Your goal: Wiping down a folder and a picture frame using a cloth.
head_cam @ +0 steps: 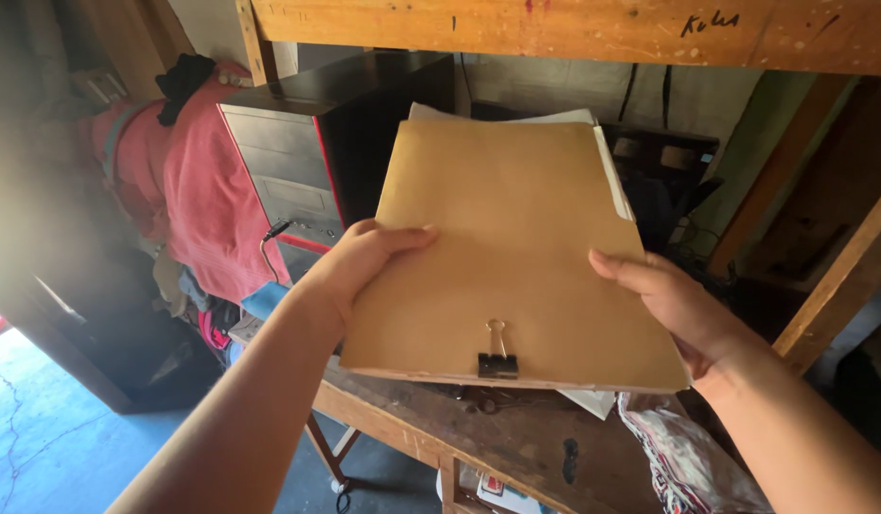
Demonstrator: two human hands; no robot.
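Note:
A tan manila folder (512, 238) stuffed with white papers is held flat in front of me over a wooden workbench (516, 447). A black binder clip (497, 362) pinches its near edge. My left hand (359, 262) grips the folder's left edge, thumb on top. On the right edge, my right hand (669, 305) holds it the same way. White sheet corners stick out at the far edge and under the near right corner.
A dark computer tower (316, 143) stands behind the folder at left, with red cloth (188, 181) draped beside it. A wooden beam (574, 29) crosses overhead and a slanted wooden brace (835, 286) rises at right. Patterned fabric (688, 462) lies on the bench's right.

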